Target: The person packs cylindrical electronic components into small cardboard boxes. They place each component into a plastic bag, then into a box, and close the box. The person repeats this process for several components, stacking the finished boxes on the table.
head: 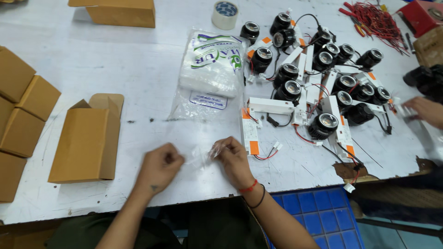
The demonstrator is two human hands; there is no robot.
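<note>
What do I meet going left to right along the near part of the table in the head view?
Open cardboard box → left hand → clear plastic bag held between both hands → right hand → white driver with orange label → black spotlight → another person's hand.

An open brown carton [87, 140] lay at table left, beside stacked closed cartons [20, 115]; another carton [121, 11] stood at the far edge. A white printed plastic pack [211, 62] with green-blue markings lay centre, over a clear labelled bag [203, 103].
</note>
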